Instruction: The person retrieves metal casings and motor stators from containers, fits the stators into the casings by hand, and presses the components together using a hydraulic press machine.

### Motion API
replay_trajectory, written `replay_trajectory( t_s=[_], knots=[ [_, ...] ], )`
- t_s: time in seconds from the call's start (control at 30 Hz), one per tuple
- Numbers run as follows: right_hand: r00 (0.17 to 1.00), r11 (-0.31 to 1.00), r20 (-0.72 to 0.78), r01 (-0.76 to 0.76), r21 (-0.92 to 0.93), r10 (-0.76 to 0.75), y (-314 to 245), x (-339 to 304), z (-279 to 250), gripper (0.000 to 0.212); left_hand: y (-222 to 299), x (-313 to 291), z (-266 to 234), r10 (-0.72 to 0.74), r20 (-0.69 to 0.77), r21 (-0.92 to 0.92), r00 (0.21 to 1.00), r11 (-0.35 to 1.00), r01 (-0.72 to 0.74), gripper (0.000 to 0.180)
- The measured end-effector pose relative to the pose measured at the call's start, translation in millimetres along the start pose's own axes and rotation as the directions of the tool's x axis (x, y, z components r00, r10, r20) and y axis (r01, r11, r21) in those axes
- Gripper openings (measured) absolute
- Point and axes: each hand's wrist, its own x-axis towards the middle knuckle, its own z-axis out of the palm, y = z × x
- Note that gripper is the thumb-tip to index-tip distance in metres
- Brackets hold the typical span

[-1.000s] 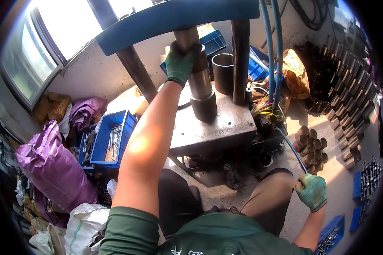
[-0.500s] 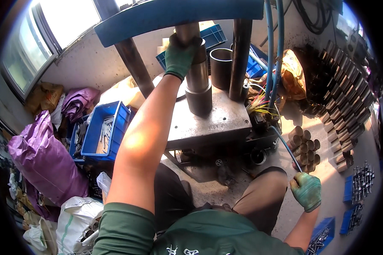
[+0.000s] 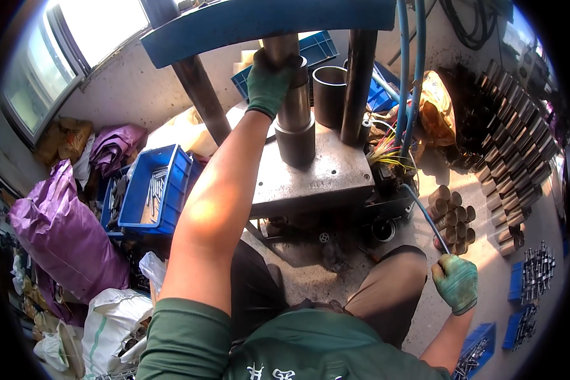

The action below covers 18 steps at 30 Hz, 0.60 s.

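In front of me is a press with a blue crossbeam (image 3: 266,28) above a steel bed plate (image 3: 316,180). A shiny metal cylinder (image 3: 294,107) stands upright under the press ram (image 3: 280,47), its lower end in a wider dark steel sleeve (image 3: 296,145) on the plate. My left hand (image 3: 269,85), in a green glove, is closed around the cylinder's upper part, just below the ram; its fingertips are partly hidden. Low on the right, my gloved right hand (image 3: 456,282) grips the end of a thin blue lever (image 3: 426,217) that runs up to the press's side.
A wide dark tube (image 3: 329,95) stands behind the cylinder, beside a press column (image 3: 359,88). Left are a blue bin (image 3: 130,218) of metal pins and a purple sack (image 3: 63,234). Right are blue hoses (image 3: 403,76), loose wires (image 3: 389,152), short tubes (image 3: 449,218) and stacked tubes (image 3: 513,152).
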Motion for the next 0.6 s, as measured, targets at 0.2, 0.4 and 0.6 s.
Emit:
replay_trajectory(
  t_s=[0.2,0.4,0.6],
  knots=[
    [1.0,1.0,-0.014,-0.003,-0.002,0.003,0.2,-1.1,0.6,0.017,-8.5,-1.0,4.2,-0.026,0.0,0.041,1.0,0.999,0.026,0.076],
    [1.0,1.0,-0.014,-0.012,0.012,0.013,-0.3,0.5,-0.1,0.016,-16.0,-3.2,4.7,0.014,-0.007,0.01,1.0,1.0,-0.014,0.079],
    [0.999,0.999,-0.004,-0.033,0.023,0.033,-2.5,1.3,-1.8,0.017,-23.0,-4.1,7.2,-0.002,0.016,-0.013,1.0,1.0,0.003,0.083]
  ],
)
